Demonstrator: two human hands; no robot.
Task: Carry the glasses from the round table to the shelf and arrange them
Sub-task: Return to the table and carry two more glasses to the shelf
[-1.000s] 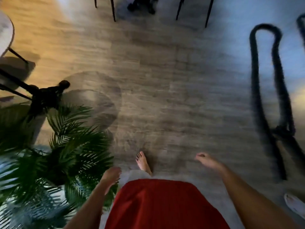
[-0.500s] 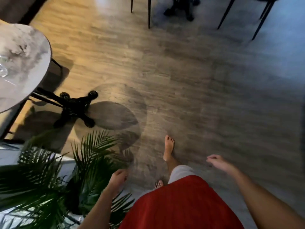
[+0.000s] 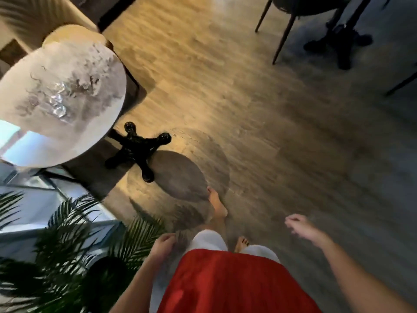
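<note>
Since a moment ago the round table [image 3: 90, 71] has swung much further into sight at the left, its whole pale marbled top now showing, and the person has taken a step closer to it, one bare foot [image 3: 217, 205] planted ahead at the edge of the table's shadow.

Wooden floor [image 3: 259, 132] fills most of the room, warm-lit near the table and grey toward the right. Low at the left a palm [image 3: 63, 242] spreads its fronds; a dark pot [image 3: 108, 275] seems to hold it, though blur makes that hard to confirm. Dark chairs [image 3: 286, 26] stand at the far right, well apart from the round table. Under the table top a black four-footed base [image 3: 137, 151] rests on the floor.

A cluster of clear glasses [image 3: 57, 102] stands on the table, left of its middle; they are smeared by motion, so I cannot count them or tell whether anything is in them.

Both hands hang beside a red garment [image 3: 228, 283]. Left hand [image 3: 163, 245] has its fingers loosely curled and holds nothing; right hand [image 3: 300, 227] is out to the side, fingers relaxed, also holding nothing.
</note>
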